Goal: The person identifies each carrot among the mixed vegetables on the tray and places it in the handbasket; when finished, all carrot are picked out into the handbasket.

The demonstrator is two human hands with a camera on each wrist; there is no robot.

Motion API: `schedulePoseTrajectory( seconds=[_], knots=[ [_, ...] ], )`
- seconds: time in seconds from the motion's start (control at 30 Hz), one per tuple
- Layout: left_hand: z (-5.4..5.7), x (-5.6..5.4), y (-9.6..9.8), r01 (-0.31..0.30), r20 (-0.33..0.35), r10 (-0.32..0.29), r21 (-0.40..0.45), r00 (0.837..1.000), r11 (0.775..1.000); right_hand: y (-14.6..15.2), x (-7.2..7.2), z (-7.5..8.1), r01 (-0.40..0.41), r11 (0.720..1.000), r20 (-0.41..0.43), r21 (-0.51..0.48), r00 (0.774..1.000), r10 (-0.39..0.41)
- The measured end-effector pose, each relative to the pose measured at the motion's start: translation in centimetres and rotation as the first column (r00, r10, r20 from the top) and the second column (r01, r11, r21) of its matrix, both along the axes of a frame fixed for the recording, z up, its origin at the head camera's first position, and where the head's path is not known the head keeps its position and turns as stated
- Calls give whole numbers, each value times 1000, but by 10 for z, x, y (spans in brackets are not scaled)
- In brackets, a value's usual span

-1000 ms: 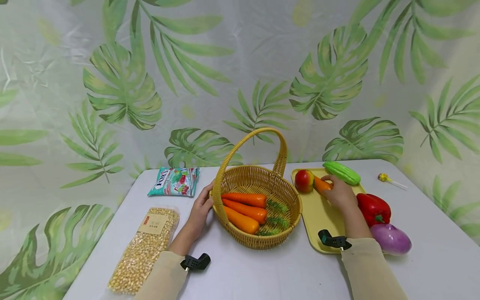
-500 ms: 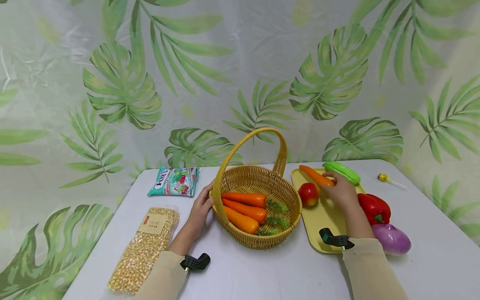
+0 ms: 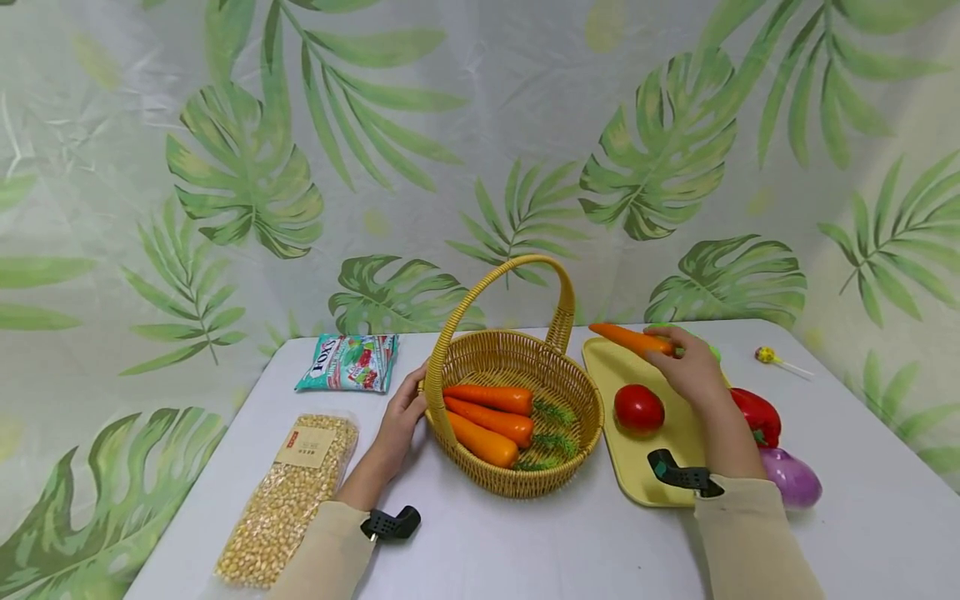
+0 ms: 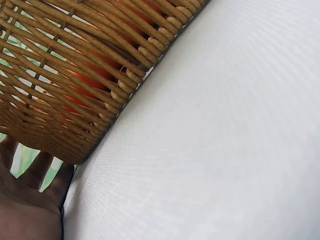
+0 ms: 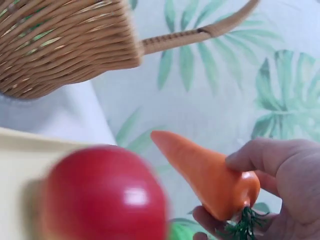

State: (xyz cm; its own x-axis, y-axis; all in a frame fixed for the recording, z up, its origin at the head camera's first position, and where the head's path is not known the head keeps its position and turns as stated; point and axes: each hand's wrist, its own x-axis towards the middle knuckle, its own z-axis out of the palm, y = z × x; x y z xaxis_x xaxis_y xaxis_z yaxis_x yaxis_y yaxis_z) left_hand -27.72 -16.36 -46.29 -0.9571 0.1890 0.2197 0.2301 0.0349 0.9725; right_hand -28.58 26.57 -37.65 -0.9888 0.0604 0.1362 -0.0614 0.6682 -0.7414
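Observation:
My right hand (image 3: pixel 692 367) pinches an orange carrot (image 3: pixel 626 338) near its green-topped end, above the far part of the yellow tray (image 3: pixel 630 477). In the right wrist view the carrot (image 5: pixel 200 172) points away from the thumb, and its dark green leaves hang by the fingers. A red round fruit (image 3: pixel 639 409) lies on the tray below. My left hand (image 3: pixel 397 425) touches the left side of the wicker basket (image 3: pixel 517 483) with spread, fairly straight fingers (image 4: pixel 37 170). Inside the basket, 3 carrots (image 3: pixel 491 417) lie side by side.
A red bell pepper (image 3: pixel 759 417) and a purple onion-like vegetable (image 3: pixel 797 479) sit right of the tray. A green vegetable is mostly hidden behind my right hand. A lollipop (image 3: pixel 780 362) lies far right. A candy bag (image 3: pixel 348 364) and a corn kernel pack (image 3: pixel 281 508) lie left.
My right hand has lifted the carrot off the tray, its tip swinging up and left. The red fruit has rolled nearer and to the right. My left hand and the basket stay put.

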Motion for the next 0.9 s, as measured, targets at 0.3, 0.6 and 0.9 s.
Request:
schedulePoseTrajectory(
  seconds=[0.3,0.6,0.9],
  knots=[
    [0,0,0,-2,6,2,7,1000,1000,7,14,24,-69,997,-23,-28,997,68],
    [0,0,0,-2,18,2,9,1000,1000,18,23,31,-190,981,-47,-28,981,188],
    [0,0,0,-5,13,5,6,1000,1000,22,29,36,-298,954,-94,-34,951,294]
  ],
)
